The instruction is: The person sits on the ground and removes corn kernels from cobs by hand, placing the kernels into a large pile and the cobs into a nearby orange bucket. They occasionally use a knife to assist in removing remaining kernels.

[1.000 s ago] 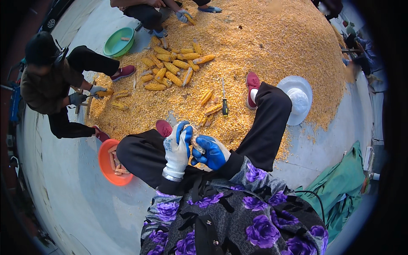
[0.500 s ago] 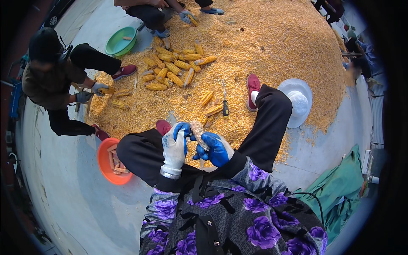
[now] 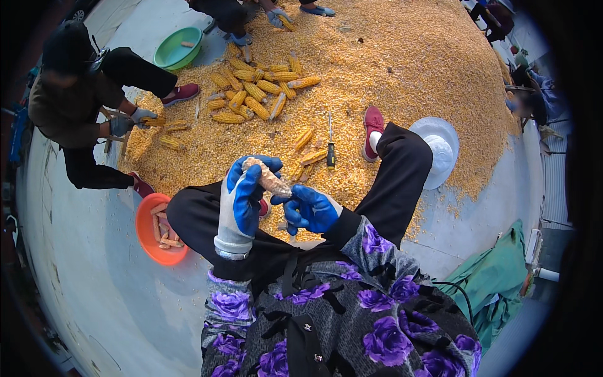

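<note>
My left hand (image 3: pixel 240 196), in a white work glove with a blue coating, is closed round a pale corn cob (image 3: pixel 269 178) that looks stripped of kernels. The cob slants down to the right over my lap. My right hand (image 3: pixel 311 208), gloved likewise, has its fingers curled and pinched at the cob's lower end. Past my hands lie a few ears of corn (image 3: pixel 312 156) on loose kernels, beside a screwdriver (image 3: pixel 331 151) with a black and yellow handle.
Yellow kernels (image 3: pixel 408 69) spread widely ahead, with a heap of ears (image 3: pixel 254 91). An orange basin (image 3: pixel 143 234) of bare cobs stands by my left knee, a green basin (image 3: pixel 166 53) farther off. A white hat (image 3: pixel 440 151) lies right. Co-workers (image 3: pixel 78 119) sit left and ahead.
The cob has shifted left and up and now lies in my left hand, where before my right hand held it upright. My right hand has slid down to its lower end.
</note>
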Demonstrator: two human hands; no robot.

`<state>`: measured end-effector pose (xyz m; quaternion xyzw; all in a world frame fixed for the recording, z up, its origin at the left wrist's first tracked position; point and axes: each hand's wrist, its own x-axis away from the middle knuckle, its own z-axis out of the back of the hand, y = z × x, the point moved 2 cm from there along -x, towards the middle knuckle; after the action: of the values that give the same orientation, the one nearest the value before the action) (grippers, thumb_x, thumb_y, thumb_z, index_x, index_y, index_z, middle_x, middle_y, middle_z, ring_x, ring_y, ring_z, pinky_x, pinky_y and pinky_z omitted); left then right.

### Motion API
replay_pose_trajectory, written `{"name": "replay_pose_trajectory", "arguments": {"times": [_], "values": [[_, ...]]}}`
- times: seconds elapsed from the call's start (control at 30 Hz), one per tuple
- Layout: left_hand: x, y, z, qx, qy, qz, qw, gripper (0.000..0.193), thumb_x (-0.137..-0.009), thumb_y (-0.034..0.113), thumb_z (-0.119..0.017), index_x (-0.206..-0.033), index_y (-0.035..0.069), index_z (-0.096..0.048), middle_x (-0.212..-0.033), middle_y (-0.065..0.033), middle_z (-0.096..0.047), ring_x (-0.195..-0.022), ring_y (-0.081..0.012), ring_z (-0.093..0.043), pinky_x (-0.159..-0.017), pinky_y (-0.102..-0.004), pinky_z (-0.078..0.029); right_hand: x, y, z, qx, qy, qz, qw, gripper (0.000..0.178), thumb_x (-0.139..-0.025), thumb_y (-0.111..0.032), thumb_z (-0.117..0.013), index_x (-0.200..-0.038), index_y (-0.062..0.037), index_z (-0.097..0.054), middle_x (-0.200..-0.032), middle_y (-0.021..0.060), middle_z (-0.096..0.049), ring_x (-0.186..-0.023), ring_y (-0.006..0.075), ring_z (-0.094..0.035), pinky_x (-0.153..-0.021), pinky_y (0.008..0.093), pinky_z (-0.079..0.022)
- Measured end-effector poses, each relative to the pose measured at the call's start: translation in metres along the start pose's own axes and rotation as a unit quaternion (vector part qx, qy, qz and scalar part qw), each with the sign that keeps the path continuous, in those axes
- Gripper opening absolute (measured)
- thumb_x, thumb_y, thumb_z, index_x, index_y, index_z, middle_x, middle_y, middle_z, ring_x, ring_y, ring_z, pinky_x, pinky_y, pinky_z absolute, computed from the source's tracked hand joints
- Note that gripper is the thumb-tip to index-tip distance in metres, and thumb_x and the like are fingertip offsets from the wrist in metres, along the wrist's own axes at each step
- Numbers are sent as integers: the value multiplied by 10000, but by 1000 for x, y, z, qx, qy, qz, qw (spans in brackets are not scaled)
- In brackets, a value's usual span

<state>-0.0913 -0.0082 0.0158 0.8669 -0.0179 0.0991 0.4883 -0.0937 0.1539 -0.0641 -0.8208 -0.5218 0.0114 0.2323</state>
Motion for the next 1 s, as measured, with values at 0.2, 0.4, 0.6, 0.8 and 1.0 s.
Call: {"name": "replay_pose_trajectory", "arguments": {"times": [0.2,0.4,0.6,0.8,1.0], "values": [[1,117,134,-212,292,-247,899,247,-952,205,-587,-1130,35,-571,-1050,-112,-643,-990,-198,-620,-897,-336,-492,-24,12,120,163,352,-88,918,303,-908,-330,-552,-1043,-61,-591,-685,29,-540,-522,148,-492,-544,343,-494],[34,123,315,-670,425,24,609,476,-918,282,-590,-1311,41,-473,-1270,-140,-555,-1141,-299,-545,-961,-360,-426,-54,9,193,261,422,-134,858,245,-898,-309,-566,-909,-65,-589,-667,70,-551,-487,172,-512,-451,334,-461],[16,77,186,-473,441,-79,759,472,-941,206,-559,-1330,-32,-437,-1353,-152,-470,-1235,-258,-466,-1035,-363,-364,-85,-38,222,719,422,-225,505,340,-827,-242,-564,-1121,-72,-589,-1070,185,-635,-973,336,-634,-828,436,-498],[-11,41,137,-490,441,-87,747,395,-961,157,-498,-1292,-57,-461,-1297,-156,-511,-1189,-251,-489,-1027,-363,-361,-120,-54,285,828,282,-283,393,359,-788,-116,-623,-1138,-85,-549,-1175,141,-566,-1022,316,-618,-805,412,-517],[-18,42,135,-495,437,-72,747,388,-955,148,-519,-1280,-60,-472,-1288,-156,-520,-1174,-248,-501,-1018,-359,-368,-127,-39,302,859,255,-307,321,270,-875,-135,-538,-1133,-141,-618,-1152,108,-601,-936,287,-668,-688,454,-510]]}}
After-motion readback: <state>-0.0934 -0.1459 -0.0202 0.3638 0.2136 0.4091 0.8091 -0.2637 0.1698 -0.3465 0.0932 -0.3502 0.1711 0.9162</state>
